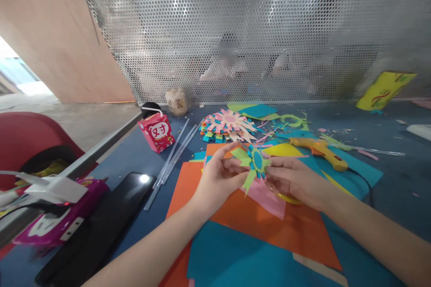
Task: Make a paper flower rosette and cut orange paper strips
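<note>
Paper rosette [257, 158]: layers and tails apparently assembled; remaining work undetermined

Left hand [217, 179] pinches it above the orange sheet [296, 233], inward of the table's [397, 179] left edge. Right hand [298, 179] curls at its rim; grip unconfirmed. Stacked rosettes [230, 119] toward the far edge appear complete.

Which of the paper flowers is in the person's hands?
The green-and-blue flower, held in the left hand with the right hand at its edge; the other flowers lie piled beyond, a pink-centred one uppermost.

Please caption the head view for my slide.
Left hand and right hand hold a paper rosette over coloured paper, near a hot glue gun.
</note>
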Tool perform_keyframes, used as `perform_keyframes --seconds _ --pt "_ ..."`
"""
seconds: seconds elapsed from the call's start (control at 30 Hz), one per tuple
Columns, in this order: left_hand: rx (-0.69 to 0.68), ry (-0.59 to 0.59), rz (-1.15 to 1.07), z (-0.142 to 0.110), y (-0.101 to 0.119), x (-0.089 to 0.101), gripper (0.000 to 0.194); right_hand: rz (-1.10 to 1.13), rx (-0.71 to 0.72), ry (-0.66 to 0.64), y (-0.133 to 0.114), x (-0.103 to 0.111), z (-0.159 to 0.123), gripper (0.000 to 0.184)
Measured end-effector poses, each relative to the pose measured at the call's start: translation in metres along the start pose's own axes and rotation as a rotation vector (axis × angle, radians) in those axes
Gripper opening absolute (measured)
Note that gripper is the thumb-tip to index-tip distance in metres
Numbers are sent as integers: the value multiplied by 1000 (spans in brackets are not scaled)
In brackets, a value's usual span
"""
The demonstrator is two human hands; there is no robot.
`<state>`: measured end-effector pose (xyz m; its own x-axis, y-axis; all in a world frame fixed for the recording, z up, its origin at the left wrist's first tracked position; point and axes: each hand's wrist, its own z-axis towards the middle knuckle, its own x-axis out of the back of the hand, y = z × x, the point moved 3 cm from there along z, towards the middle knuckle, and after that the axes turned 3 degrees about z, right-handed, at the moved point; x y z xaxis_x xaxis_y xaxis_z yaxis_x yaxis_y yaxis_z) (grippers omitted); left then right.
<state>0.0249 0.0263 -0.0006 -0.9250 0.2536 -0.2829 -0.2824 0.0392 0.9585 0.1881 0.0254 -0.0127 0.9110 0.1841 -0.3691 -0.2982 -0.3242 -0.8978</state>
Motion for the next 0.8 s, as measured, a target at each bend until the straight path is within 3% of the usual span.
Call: perform_keyframes --seconds 0.17,0.43,0.8 --pt "4 42 23 -2 3 3 65 -13 26 15 1 3 3 18" --pt "-105 95 -38 -2 16 13 49 37 138 110 -11 13 6 15" --pt "0 -3 -21 -3 11 8 43 79 202 176 -17 21 11 24"
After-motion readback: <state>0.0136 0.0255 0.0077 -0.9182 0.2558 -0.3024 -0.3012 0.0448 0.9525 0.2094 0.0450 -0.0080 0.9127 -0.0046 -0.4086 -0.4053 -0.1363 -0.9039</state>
